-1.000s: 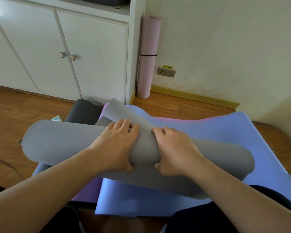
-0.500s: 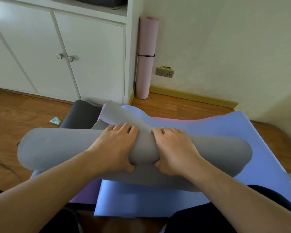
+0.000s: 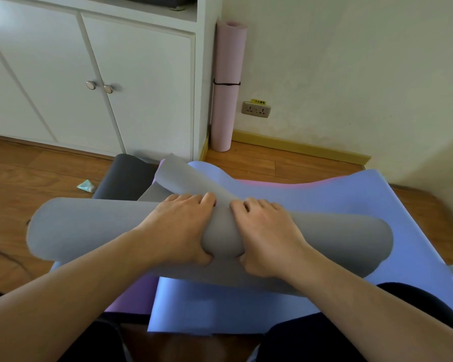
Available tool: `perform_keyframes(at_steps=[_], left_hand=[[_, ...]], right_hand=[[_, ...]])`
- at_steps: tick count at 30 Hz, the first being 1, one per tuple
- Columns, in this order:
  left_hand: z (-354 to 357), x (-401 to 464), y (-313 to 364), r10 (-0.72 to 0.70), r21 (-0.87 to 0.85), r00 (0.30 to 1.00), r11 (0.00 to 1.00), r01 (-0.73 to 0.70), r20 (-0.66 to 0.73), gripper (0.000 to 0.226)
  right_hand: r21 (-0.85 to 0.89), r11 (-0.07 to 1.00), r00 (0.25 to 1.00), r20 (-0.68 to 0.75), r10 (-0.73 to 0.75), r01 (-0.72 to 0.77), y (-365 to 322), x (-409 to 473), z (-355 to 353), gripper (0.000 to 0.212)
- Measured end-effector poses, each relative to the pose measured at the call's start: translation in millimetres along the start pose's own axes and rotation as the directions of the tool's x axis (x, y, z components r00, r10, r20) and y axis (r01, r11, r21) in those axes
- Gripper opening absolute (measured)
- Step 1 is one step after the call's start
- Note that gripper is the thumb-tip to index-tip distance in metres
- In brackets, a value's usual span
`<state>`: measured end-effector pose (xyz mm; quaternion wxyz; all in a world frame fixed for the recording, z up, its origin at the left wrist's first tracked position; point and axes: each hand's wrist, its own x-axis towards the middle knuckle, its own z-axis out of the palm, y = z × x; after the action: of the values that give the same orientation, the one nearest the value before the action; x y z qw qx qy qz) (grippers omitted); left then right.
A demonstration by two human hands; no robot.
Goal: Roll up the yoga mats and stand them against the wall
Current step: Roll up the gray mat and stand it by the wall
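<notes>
The grey mat (image 3: pixel 89 228) lies partly rolled across the blue mat (image 3: pixel 377 205), its unrolled end (image 3: pixel 178 176) pointing toward the cabinet (image 3: pixel 141 87). Both hands grip the roll at its middle, side by side — left hand (image 3: pixel 178 228) and right hand (image 3: pixel 267 236), fingers curled over the top, thumbs tucked under the near side. A purple mat (image 3: pixel 131 296) shows beneath the blue one, and a dark grey mat (image 3: pixel 123 176) lies on the floor (image 3: pixel 24 178) beyond. The pink mat (image 3: pixel 226 87) — rolled, bound by a black band — stands upright in the corner between cabinet and wall (image 3: pixel 351 61).
</notes>
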<state>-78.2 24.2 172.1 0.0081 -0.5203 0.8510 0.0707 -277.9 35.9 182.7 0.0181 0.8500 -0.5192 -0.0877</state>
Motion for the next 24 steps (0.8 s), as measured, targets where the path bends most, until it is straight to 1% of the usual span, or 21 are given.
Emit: perform_keyframes(at_steps=[4,6,8,10,11,12,13,17,19,20,22,24], left_hand=[[8.1,3.4,-2.9,0.045,0.162,0.997,0.986,-0.035,-0.058,0.098],[8.4,5.5,-2.3,0.051,0.168,0.996,0.985,-0.037,-0.079,0.094],[2.6,5.3,-2.2,0.051,0.137,0.996,0.990,-0.040,-0.079,0.086],[-5.7,4.2,-3.1,0.021,0.065,0.999,0.998,-0.018,-0.031,0.081],[-8.9,3.3,-2.8,0.008,0.032,1.000,0.999,-0.008,0.000,0.080],[-11.3,2.4,-1.9,0.001,0.018,1.000,1.000,-0.002,0.019,0.080],[-12.1,1.5,-0.8,0.002,0.016,0.999,1.000,-0.003,0.033,0.080],[-7.3,-3.8,0.8,0.031,0.024,0.999,0.999,-0.032,0.044,0.083],[-1.4,-4.9,0.9,0.064,0.080,0.998,0.995,-0.065,0.019,0.094],[1.9,-3.9,2.2,0.074,0.111,0.997,0.991,-0.075,0.015,0.098],[6.6,-0.9,6.5,0.081,0.150,0.997,0.985,-0.082,0.012,0.093],[5.5,1.2,7.9,0.081,0.150,0.997,0.985,-0.079,-0.006,0.084]], right_hand=[[0.090,0.995,0.999,0.012,0.044,-0.045,8.4,0.3,-7.4,0.068],[0.099,0.995,0.999,-0.003,0.032,-0.032,8.2,-1.2,-5.2,0.073],[0.052,0.999,1.000,-0.020,0.010,-0.009,4.6,-3.1,-2.1,0.094],[-0.011,1.000,1.000,-0.016,-0.006,0.006,1.3,-5.5,-1.4,0.120],[-0.030,1.000,1.000,-0.008,-0.007,0.007,0.4,-6.3,-1.2,0.126],[-0.033,0.999,1.000,-0.003,-0.008,0.008,0.1,-6.2,-0.4,0.127],[-0.023,1.000,1.000,-0.003,-0.009,0.009,0.2,-5.7,1.5,0.123],[0.043,0.999,0.999,-0.036,-0.028,0.029,0.9,-4.5,1.6,0.090],[0.077,0.997,0.999,-0.030,-0.027,0.029,3.6,-4.9,-1.9,0.078],[0.093,0.995,0.999,-0.022,-0.027,0.028,4.9,-5.1,-2.5,0.077],[0.119,0.993,1.000,-0.006,-0.020,0.021,6.9,-4.6,-1.5,0.082],[0.108,0.994,1.000,-0.003,-0.017,0.017,6.3,-5.2,0.5,0.098]])
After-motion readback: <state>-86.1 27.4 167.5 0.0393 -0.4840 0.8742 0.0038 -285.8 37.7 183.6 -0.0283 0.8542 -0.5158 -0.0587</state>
